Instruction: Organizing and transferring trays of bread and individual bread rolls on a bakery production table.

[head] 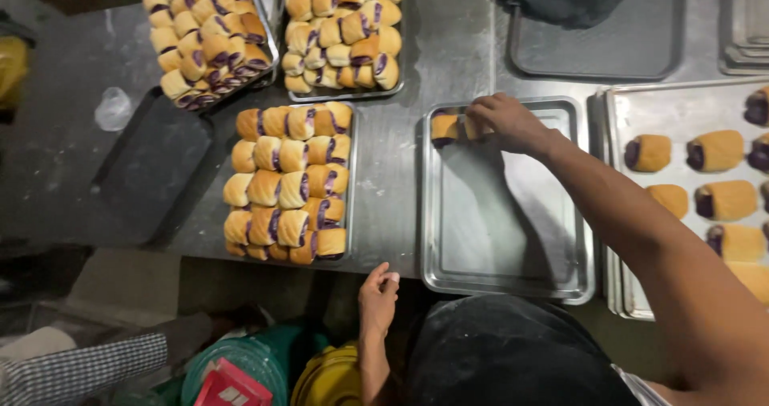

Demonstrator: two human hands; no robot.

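Right hand (505, 123) on glossy purple-swirled rolls (448, 126) in shiny rectangular steel tray (513, 238)

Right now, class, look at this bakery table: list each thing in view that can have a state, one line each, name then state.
middle tray: nearly bare, rolls only in its far left corner
rolls: golden, purple-filled, under the right hand
right hand: fingers on the rolls
left hand: loosely closed at the table edge, holding nothing
front left tray: packed full
right tray: partly filled, rolls spaced apart
dark tray: bare
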